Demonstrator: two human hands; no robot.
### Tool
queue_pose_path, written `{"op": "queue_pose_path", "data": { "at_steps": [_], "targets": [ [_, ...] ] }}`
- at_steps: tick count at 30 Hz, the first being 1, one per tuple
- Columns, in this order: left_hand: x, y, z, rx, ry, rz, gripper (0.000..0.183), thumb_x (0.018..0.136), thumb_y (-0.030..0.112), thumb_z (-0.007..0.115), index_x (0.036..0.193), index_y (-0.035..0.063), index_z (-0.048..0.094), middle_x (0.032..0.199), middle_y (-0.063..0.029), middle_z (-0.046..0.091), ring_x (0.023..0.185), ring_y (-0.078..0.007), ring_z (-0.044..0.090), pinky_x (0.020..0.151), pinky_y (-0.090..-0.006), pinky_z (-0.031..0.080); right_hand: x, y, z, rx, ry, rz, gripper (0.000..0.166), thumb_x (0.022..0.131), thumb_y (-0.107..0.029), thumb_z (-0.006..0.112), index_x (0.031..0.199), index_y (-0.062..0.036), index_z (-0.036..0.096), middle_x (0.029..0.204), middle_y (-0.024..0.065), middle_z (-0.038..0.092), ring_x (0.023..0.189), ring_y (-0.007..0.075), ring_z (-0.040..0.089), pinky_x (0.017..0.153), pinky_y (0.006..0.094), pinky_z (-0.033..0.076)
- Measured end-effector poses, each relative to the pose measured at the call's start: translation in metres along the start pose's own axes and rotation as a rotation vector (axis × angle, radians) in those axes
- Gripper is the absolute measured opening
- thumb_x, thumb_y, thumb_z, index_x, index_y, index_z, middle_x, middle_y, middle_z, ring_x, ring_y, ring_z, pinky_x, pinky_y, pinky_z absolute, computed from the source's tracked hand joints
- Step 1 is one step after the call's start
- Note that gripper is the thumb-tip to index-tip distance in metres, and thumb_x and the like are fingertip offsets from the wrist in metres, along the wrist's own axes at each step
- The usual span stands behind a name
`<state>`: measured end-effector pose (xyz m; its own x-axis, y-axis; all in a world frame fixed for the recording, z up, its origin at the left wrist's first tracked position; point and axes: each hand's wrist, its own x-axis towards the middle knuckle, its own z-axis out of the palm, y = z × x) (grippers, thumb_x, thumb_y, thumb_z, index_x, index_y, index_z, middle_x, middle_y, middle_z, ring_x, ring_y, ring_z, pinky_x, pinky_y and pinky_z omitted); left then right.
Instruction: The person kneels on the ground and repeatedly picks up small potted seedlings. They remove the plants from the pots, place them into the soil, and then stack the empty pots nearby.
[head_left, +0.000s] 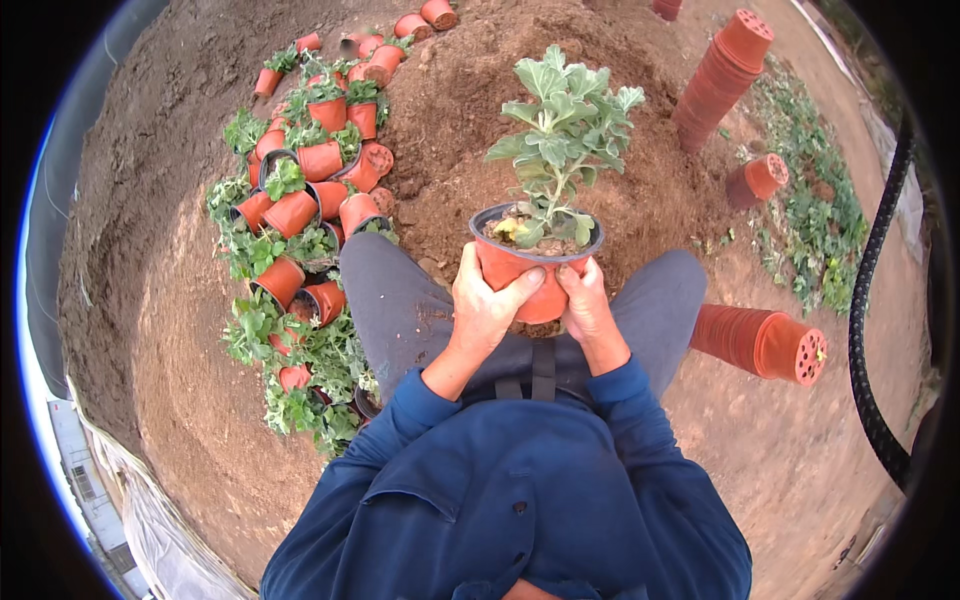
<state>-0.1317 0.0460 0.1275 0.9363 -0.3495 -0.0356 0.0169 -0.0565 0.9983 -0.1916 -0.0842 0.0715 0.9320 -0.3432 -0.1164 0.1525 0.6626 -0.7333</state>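
Between my knees I hold up an orange-red plastic nursery pot (532, 281) with a dark inner rim. A leafy grey-green plant (556, 127) stands upright in it, with soil and a yellowed leaf at its base. My left hand (484, 307) grips the pot's left side, thumb across the front. My right hand (589, 307) grips the right side, its thumb near the other one. The fingers behind the pot are hidden. Beyond the pot lies a mound of loose brown soil (450, 135).
Many potted plants (289, 214) lie heaped at the left, several tipped over. At the right are a nested stack of empty pots (742, 341), a taller stack (712, 90), a short stack (757, 181) and a heap of green cuttings (817, 202). A black braided cord (870, 300) hangs at far right.
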Motion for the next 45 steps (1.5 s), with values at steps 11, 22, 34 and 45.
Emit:
{"op": "queue_pose_path", "data": {
  "at_steps": [11, 22, 34, 45],
  "targets": [
    [0.010, -0.032, -0.013, -0.379, -0.259, -0.068, 0.076, 0.075, 0.028, 0.080, 0.131, -0.0018, 0.039, 0.123, -0.0124, 0.055, 0.113, -0.0210, 0.053, 0.100, -0.0342, 0.040, -0.003, -0.006, -0.013, -0.372, -0.121, -0.052, 0.094, 0.073, -0.052, 0.075, 0.139, 0.0008, 0.033, 0.133, 0.0118, 0.046, 0.126, 0.0193, 0.041, 0.106, 0.0348, 0.031],
    [0.014, -0.036, -0.009, -0.233, -0.270, -0.016, 0.081, 0.070, 0.029, 0.083, 0.131, 0.0000, 0.038, 0.123, -0.0126, 0.054, 0.113, -0.0205, 0.052, 0.098, -0.0345, 0.041, 0.000, 0.012, -0.017, -0.022, 0.024, 0.034, 0.085, 0.070, -0.027, 0.084, 0.136, -0.0033, 0.035, 0.130, 0.0082, 0.050, 0.120, 0.0195, 0.048, 0.105, 0.0353, 0.036],
    [0.002, -0.043, -0.013, -0.312, -0.378, -0.127, 0.096, 0.064, 0.023, 0.087, 0.138, 0.0010, 0.030, 0.131, -0.0121, 0.048, 0.123, -0.0220, 0.046, 0.104, -0.0366, 0.038, 0.001, 0.011, -0.028, -0.049, 0.006, 0.095, 0.096, 0.067, -0.047, 0.082, 0.138, -0.0028, 0.034, 0.134, 0.0071, 0.048, 0.123, 0.0197, 0.046, 0.105, 0.0361, 0.037],
    [0.025, -0.055, -0.023, -0.105, -0.516, 0.003, 0.082, 0.069, 0.020, 0.085, 0.134, 0.0012, 0.040, 0.129, -0.0101, 0.053, 0.119, -0.0197, 0.050, 0.100, -0.0343, 0.040, 0.000, 0.019, 0.008, 0.569, 0.089, 0.267, 0.078, 0.088, -0.071, 0.034, 0.145, -0.0172, 0.029, 0.146, 0.0088, 0.036, 0.132, 0.0308, 0.038, 0.105, 0.0524, 0.035]
  ]
}}
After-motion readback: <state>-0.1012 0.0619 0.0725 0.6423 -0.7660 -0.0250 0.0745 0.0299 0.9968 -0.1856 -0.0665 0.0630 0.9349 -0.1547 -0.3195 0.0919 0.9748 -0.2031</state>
